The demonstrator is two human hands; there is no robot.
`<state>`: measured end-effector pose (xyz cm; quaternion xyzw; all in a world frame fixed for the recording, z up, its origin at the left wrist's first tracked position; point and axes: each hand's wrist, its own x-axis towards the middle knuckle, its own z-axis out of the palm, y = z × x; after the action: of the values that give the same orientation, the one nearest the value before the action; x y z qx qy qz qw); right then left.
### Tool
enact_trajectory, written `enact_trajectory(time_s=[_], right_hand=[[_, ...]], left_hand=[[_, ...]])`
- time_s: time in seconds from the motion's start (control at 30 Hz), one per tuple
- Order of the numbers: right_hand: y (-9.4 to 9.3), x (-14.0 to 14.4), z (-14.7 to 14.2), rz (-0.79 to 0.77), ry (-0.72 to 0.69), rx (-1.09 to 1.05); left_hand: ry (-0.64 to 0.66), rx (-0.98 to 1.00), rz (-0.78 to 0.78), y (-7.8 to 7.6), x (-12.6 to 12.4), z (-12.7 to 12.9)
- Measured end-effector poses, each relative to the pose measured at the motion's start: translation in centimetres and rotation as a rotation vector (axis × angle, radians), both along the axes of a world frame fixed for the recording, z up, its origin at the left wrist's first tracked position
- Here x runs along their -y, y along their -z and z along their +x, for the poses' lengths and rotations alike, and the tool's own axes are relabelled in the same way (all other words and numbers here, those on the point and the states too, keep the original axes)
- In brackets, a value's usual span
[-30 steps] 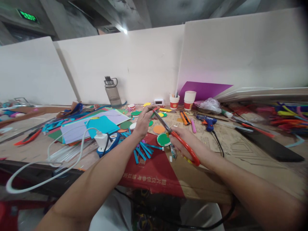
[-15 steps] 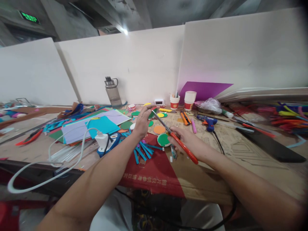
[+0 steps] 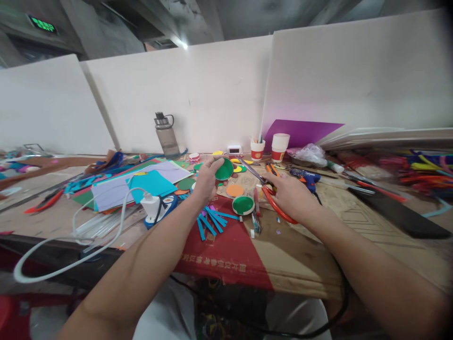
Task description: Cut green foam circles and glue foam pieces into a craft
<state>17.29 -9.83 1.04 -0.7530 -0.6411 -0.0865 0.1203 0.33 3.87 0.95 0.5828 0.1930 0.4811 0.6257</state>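
Green foam disc (image 3: 224, 169) is pinched in my left hand (image 3: 206, 179), mid-frame above the cluttered surface (image 3: 354, 222). Right hand (image 3: 290, 196) grips the red-handled scissors (image 3: 272, 200), blades apart. Looks like I'm trimming; next I'd feed the edge between the blades.

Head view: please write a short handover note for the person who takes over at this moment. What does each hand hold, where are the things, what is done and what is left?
Left hand: raised above the table, its fingers hold a green paper circle.
Right hand: holds the orange-handled scissors, blades pointing away toward the cups.
On the table: another green circle on a white disc, an orange circle, blue paper strips and a blue glue gun.
Done: several circles lie cut out.
Left: cannot tell from this view; the coloured paper sheets at left are still whole.
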Motion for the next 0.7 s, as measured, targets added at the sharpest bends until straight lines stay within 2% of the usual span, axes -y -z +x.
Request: enact_trajectory(time_s=[0.33,0.7], right_hand=[[0.14,0.20,-0.30,0.012,-0.028,0.119],[-0.04,0.25,-0.22,0.010,-0.030,0.242]], left_hand=[[-0.036,-0.062,-0.019,-0.44,-0.10,-0.23],[0.059,-0.220,0.038,-0.71,-0.06,-0.64]])
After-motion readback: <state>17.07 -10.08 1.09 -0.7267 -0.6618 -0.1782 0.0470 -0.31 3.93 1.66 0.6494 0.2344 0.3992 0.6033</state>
